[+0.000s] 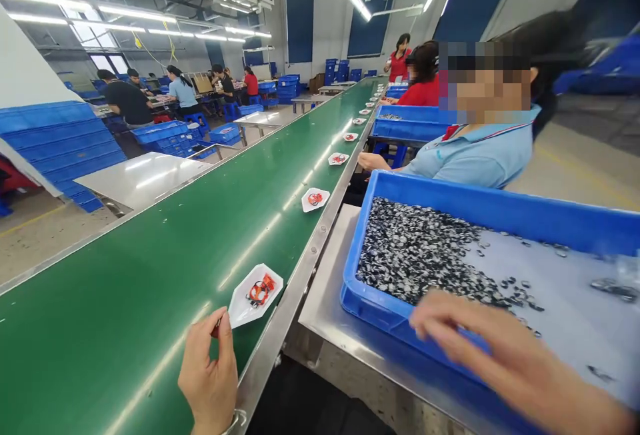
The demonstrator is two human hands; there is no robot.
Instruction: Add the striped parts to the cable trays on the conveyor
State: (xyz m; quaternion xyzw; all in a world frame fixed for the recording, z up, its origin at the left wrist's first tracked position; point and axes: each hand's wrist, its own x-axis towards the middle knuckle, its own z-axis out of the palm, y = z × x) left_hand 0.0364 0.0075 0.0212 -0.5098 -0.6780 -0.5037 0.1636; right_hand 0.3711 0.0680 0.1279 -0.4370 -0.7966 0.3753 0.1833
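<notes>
On the green conveyor belt (190, 255), a white tray (245, 308) holds small red and black pieces. My left hand (210, 368) is at the tray's near corner, thumb and forefinger pinched together. What lies between those fingertips is too small to make out. My right hand (480, 335) is over the near side of a blue bin (500, 205), blurred by motion, and its grip is unclear. Many small black and silvery ring-like parts (415, 248) are heaped at the bin's left side, with a few scattered on its pale bottom.
More white trays, such as this one (315, 200), line the belt's right side into the distance. A metal rail (305, 268) edges the belt beside a steel table (330, 308). At right sits a co-worker in a light-blue shirt (475, 155), near another blue bin (410, 115).
</notes>
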